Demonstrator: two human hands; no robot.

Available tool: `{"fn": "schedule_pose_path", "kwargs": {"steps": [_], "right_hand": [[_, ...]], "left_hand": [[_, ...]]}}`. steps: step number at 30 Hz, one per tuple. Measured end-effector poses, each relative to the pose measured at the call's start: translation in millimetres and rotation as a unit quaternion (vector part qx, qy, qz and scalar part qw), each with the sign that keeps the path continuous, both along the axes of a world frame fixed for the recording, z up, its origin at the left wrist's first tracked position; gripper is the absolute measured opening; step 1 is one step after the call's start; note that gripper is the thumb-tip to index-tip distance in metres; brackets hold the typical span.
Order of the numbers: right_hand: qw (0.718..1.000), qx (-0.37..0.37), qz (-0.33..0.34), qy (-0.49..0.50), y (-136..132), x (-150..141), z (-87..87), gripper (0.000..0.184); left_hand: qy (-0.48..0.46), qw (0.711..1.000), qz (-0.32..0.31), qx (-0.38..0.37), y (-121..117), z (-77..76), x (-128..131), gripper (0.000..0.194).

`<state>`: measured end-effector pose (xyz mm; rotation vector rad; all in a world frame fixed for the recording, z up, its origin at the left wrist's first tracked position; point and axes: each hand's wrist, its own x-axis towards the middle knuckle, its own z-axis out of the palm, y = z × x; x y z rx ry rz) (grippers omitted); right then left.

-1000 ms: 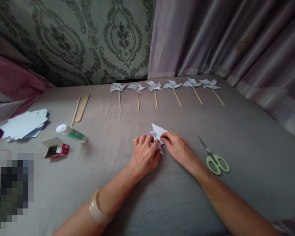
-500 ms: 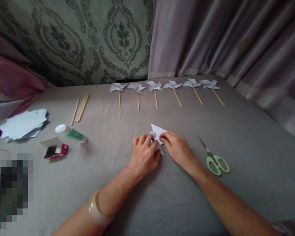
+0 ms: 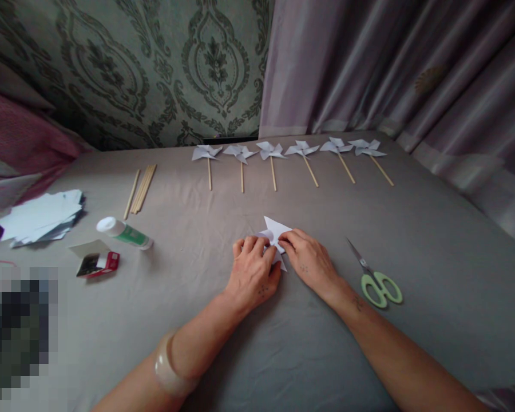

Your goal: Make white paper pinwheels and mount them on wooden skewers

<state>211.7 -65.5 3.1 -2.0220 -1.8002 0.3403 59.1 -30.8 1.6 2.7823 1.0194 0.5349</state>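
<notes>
A white paper pinwheel [image 3: 277,229] lies on the grey cloth in front of me, one pointed blade upward and another pointing toward me. No stick shows on it. My left hand [image 3: 254,263] covers its left side, fingers curled and pressing near the centre. From the right, my right hand [image 3: 306,254] pinches the paper close to the middle with thumb and forefinger. The fingertips of both hands nearly meet there and hide the centre. Green-handled scissors [image 3: 380,286] lie to the right of my right hand, pointing away.
Several finished pinwheels [image 3: 272,151] on sticks lie in a row at the back. To the left are wooden sticks [image 3: 143,189], a glue stick [image 3: 126,233], an opened small red box [image 3: 98,262] and a stack of white paper [image 3: 43,216]. A patterned wall and curtains stand behind.
Both hands stay at the pinwheel's centre with almost no movement. The whole view has shifted very slightly.
</notes>
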Motion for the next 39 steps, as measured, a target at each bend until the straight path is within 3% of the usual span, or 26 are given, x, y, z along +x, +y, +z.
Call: {"fn": "schedule_pose_path", "kwargs": {"steps": [39], "right_hand": [[1.000, -0.017, 0.003, -0.019, -0.3, -3.6, 2.4, 0.023]], "left_hand": [[0.011, 1.000, -0.007, -0.007, -0.9, 1.3, -0.3, 0.022]]}}
